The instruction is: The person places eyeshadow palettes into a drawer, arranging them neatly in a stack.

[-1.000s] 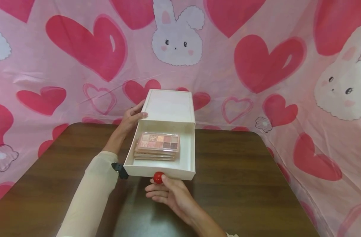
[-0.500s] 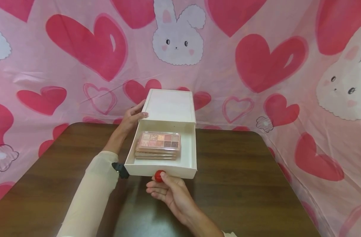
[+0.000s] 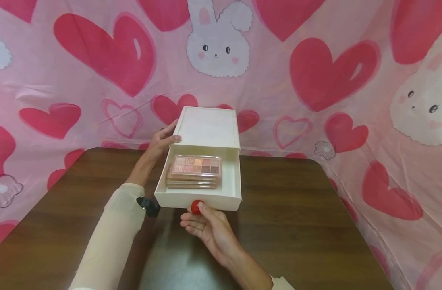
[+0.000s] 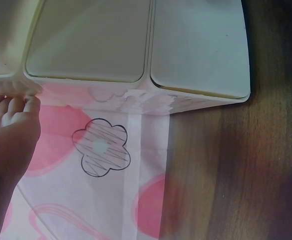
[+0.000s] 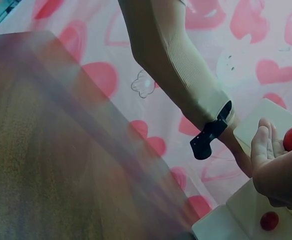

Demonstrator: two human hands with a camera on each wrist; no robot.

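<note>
A white drawer cabinet stands on the table with its top drawer pulled partly out. Inside that drawer, toward its left side, lies a stack of eyeshadow palettes; the top one shows rows of coloured pans under a clear lid. My left hand rests against the cabinet's left side, thumb over the top front corner. My right hand pinches the round red knob on the drawer front between thumb and forefinger, the other fingers extended below it.
A second red knob sits on a lower drawer front in the right wrist view. The dark wooden table spreads around the cabinet. Behind hangs a pink cloth with hearts and rabbits. A black watch-like band shows at the left forearm.
The top drawer has slid a little way back into the cabinet, carrying the palettes with it. My right hand has moved forward on the knob; my left hand stays in place.
</note>
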